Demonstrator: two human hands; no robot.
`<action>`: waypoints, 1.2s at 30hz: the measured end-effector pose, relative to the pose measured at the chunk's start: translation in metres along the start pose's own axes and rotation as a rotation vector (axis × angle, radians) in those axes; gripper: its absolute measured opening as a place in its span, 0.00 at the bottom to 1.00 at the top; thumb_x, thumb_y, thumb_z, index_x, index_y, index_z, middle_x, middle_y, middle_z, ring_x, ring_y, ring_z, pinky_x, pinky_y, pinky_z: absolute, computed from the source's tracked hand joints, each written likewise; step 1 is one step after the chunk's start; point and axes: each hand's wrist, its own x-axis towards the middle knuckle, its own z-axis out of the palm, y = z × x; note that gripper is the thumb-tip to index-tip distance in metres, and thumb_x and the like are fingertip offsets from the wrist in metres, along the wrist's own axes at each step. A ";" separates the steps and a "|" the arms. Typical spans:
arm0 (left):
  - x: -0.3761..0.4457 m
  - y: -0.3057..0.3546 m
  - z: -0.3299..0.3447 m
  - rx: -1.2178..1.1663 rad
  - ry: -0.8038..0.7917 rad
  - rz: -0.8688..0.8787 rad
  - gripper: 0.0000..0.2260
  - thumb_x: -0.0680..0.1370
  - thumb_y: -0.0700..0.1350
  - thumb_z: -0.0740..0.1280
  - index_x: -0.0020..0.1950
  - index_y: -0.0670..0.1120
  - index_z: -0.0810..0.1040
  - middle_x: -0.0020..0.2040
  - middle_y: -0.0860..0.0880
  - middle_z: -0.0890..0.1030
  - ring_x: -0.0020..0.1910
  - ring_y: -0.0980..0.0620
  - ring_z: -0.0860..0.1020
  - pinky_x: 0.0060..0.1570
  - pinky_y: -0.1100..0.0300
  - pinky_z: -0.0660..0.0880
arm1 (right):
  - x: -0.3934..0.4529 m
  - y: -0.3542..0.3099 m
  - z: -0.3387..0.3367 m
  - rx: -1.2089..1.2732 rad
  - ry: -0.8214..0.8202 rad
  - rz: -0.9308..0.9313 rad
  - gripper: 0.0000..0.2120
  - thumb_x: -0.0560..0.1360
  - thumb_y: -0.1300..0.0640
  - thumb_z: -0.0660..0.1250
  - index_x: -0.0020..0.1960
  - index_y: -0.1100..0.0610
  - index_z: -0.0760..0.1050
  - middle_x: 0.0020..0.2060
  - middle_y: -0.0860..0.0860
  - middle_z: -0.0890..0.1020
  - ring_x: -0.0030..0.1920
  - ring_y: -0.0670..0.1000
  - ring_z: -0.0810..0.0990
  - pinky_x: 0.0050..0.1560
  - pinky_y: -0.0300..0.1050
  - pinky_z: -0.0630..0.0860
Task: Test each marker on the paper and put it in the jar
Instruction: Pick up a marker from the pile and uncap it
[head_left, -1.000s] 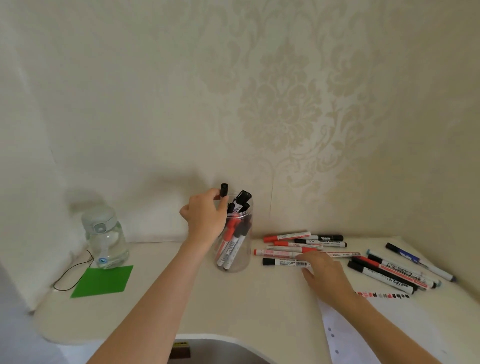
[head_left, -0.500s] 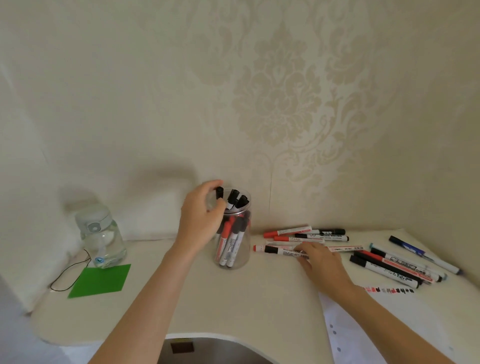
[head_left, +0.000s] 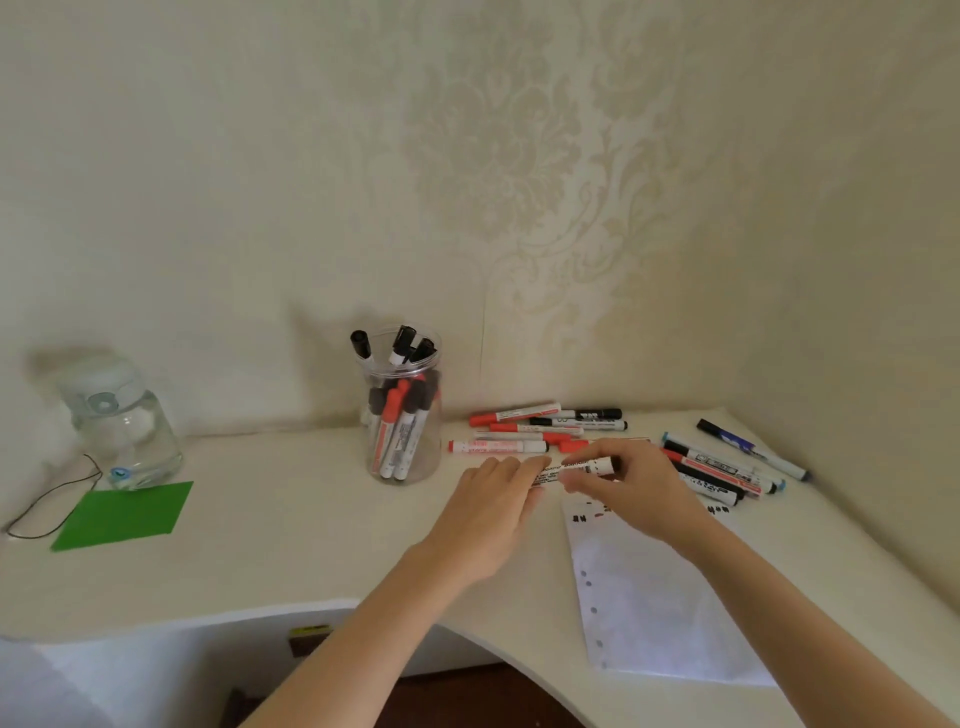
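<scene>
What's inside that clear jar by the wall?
The clear jar holds several markers standing on end, red-capped and black-capped ones, some poking above the rim. They overlap, so an exact count and whatever lies at the bottom cannot be made out.

The left hand (head_left: 493, 512) covers one end of the held marker (head_left: 569, 470), the right hand (head_left: 631, 488) hides the paper's (head_left: 660, 597) top edge, the marker labels are too blurred to read, and both forearms run off the bottom edge.
</scene>
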 end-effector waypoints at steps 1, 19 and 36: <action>-0.001 0.004 0.003 -0.035 0.028 -0.010 0.16 0.85 0.50 0.51 0.72 0.49 0.66 0.61 0.49 0.75 0.59 0.48 0.72 0.57 0.52 0.70 | -0.004 0.000 -0.002 0.088 0.004 0.022 0.07 0.72 0.49 0.76 0.48 0.49 0.84 0.36 0.44 0.86 0.30 0.46 0.78 0.37 0.36 0.76; 0.017 0.046 0.026 -0.420 -0.088 0.082 0.09 0.84 0.53 0.55 0.54 0.53 0.74 0.41 0.58 0.81 0.38 0.56 0.78 0.37 0.59 0.74 | -0.031 0.051 0.006 0.596 0.039 -0.090 0.16 0.78 0.54 0.64 0.45 0.67 0.67 0.28 0.56 0.72 0.29 0.50 0.68 0.31 0.41 0.67; 0.018 0.040 0.024 -0.465 -0.172 0.095 0.10 0.82 0.53 0.59 0.58 0.52 0.76 0.26 0.53 0.68 0.25 0.51 0.68 0.27 0.60 0.64 | -0.028 0.068 0.010 0.629 0.001 -0.193 0.12 0.79 0.60 0.65 0.38 0.56 0.67 0.27 0.55 0.72 0.27 0.49 0.69 0.30 0.38 0.67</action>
